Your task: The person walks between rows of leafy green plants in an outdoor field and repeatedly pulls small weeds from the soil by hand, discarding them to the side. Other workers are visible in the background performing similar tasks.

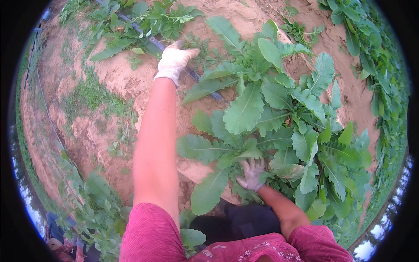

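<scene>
My left hand [174,60], in a white work glove, reaches far out over a dark drip hose [193,74] on the soil. Its fingers look curled down beside a patch of small weeds [210,51]; what they grip, if anything, is hidden. My right hand [252,174], also gloved, rests low among the broad, toothed leaves of a large green plant [244,109]. Its fingers are spread, with leaves overlapping part of the hand. No held object shows in it.
More leafy plants [146,22] grow along the hose at the top. Dense green rows [375,65] line the right side. Sandy soil [104,65] with low weeds [96,98] spreads to the left. Another person [61,240] is partly visible at the lower left, beyond some foliage.
</scene>
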The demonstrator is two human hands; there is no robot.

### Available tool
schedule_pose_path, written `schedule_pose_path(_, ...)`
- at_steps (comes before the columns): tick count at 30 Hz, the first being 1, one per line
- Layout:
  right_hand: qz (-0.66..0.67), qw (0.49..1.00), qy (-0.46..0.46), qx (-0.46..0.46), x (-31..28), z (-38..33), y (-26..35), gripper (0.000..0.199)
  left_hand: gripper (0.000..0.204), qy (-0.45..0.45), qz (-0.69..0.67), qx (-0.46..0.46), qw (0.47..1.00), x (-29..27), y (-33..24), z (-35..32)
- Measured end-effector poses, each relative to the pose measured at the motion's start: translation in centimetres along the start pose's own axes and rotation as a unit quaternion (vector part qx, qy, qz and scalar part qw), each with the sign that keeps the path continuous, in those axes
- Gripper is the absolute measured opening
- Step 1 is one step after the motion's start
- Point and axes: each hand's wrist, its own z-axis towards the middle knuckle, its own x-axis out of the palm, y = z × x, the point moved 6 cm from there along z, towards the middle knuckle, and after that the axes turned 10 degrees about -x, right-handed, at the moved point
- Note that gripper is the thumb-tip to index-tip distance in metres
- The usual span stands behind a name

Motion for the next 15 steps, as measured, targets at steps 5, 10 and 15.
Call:
schedule_pose_path(5,0.014,1.000,0.002,-0.002,-0.1,0.3,-0.1,0.070,0.069,-0.036,0.363,0.062,0.929,4.7,0.0,2.8)
schedule_pose_path(10,0.022,1.000,-0.001,0.002,0.1,0.3,-0.2,0.075,0.045,-0.008,0.405,0.057,0.912,5.6,-0.1,2.0)
schedule_pose_path(15,0.015,1.000,-0.013,-0.004,0.4,0.1,-0.2,0.080,0.034,0.000,-0.101,-0.107,0.989,0.8,6.1,-4.1)
